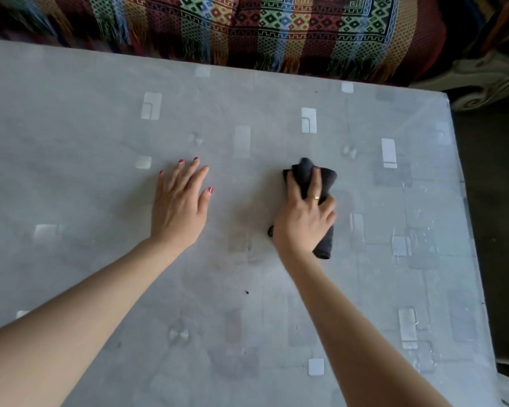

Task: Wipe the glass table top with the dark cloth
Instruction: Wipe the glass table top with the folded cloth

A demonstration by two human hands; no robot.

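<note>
The glass table top (100, 160) fills most of the view, grey with pale rectangles showing through it. A dark cloth (304, 174), bunched into a long roll, lies on the glass right of centre. My right hand (303, 218) presses down on the cloth and grips it, with fingers spread over its upper half; the cloth's ends stick out above the fingertips and below the wrist. My left hand (180, 204) lies flat on the glass to the left of the cloth, fingers apart, holding nothing.
A sofa with a striped, patterned throw (262, 27) runs along the table's far edge. The table's right edge (465, 201) drops to a dark floor. A small dark speck (247, 292) sits on the glass between my forearms.
</note>
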